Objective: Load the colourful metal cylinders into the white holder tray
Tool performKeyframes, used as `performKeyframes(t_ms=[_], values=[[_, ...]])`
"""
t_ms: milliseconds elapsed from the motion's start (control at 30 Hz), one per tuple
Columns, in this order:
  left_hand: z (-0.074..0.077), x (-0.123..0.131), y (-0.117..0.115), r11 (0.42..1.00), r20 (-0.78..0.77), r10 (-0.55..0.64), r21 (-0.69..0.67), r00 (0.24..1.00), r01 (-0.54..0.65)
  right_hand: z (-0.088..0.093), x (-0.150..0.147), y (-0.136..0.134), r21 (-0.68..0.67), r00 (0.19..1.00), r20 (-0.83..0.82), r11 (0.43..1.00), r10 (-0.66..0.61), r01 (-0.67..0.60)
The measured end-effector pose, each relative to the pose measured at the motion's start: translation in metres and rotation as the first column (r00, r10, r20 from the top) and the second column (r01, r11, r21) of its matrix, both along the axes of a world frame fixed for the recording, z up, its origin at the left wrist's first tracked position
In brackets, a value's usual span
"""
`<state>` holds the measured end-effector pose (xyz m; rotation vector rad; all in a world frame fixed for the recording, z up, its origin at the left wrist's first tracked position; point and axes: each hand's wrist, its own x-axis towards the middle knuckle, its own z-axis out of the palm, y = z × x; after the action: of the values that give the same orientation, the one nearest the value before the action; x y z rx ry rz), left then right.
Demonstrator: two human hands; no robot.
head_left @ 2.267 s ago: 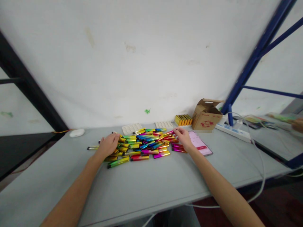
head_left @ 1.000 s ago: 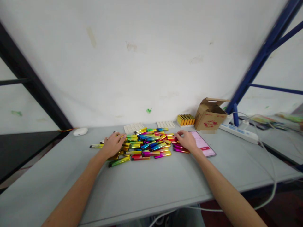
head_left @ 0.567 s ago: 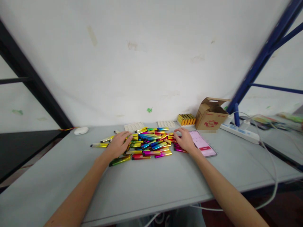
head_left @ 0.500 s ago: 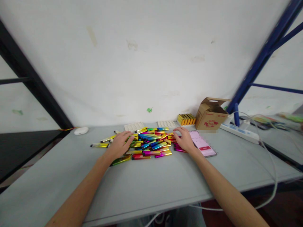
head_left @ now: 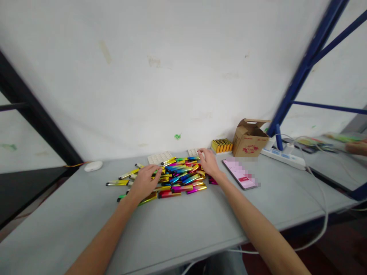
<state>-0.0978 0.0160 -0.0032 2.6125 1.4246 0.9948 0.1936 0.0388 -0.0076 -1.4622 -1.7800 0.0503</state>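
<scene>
A loose pile of slim, shiny sticks (head_left: pixel 179 177), looking like metallic-coloured lighters, lies across the middle of the table. They shade through blue, yellow, red and magenta, and some have dark ends. My left hand (head_left: pixel 145 181) rests over the left part of the pile, its fingers stretched forward and the thumb apart; it covers several sticks. At the pile's back right, my right hand (head_left: pixel 209 162) has loosely curved fingers reaching over the near side of a white holed tray (head_left: pixel 192 152). Nothing shows in its grasp. Behind the pile lies another white holed tray (head_left: pixel 159 157).
A block of upright yellow pieces (head_left: pixel 222 145) stands by the wall, beside an open cardboard box (head_left: pixel 249 141). A phone (head_left: pixel 240 173) lies right of my right arm. Further right are a power strip (head_left: pixel 283 157) and cables. A white case (head_left: pixel 93 166) sits far left.
My right hand has moved left and away from me, off the spot beside the phone, to the pile's back right. My left hand stays over the pile. The view has shifted slightly.
</scene>
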Motion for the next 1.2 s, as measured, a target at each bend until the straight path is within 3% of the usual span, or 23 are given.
performKeyframes(t_ms=[67, 167, 433, 967, 1067, 1200], values=[[-0.001, -0.001, 0.001, 1.0, -0.001, 0.005, -0.006, 1.0, -0.005, -0.006, -0.007, -0.003, -0.102, 0.991, 0.133, 0.994, -0.028, 0.042], [-0.003, -0.004, 0.004, 1.0, -0.015, 0.022, -0.007, 1.0, -0.022, -0.01, -0.012, -0.008, -0.217, 0.968, 0.241, 0.976, 0.065, -0.012], [-0.006, -0.003, 0.002, 0.999, -0.053, 0.036, 0.016, 0.998, -0.035, -0.007, -0.01, -0.009, -0.375, 0.956, 0.239, 0.924, 0.171, -0.071], [-0.002, 0.002, -0.007, 0.999, -0.023, 0.019, -0.032, 1.0, -0.02, 0.003, 0.008, -0.01, -0.242, 0.957, 0.289, 0.968, 0.003, 0.07], [-0.003, 0.002, -0.007, 1.0, -0.023, 0.024, -0.015, 0.999, -0.024, 0.003, 0.014, -0.009, -0.159, 0.977, 0.212, 0.987, 0.003, 0.031], [0.0, 0.004, -0.007, 0.998, 0.005, 0.041, 0.042, 0.999, -0.041, 0.008, 0.018, -0.012, -0.04, 0.995, -0.011, 0.994, 0.104, -0.104]])
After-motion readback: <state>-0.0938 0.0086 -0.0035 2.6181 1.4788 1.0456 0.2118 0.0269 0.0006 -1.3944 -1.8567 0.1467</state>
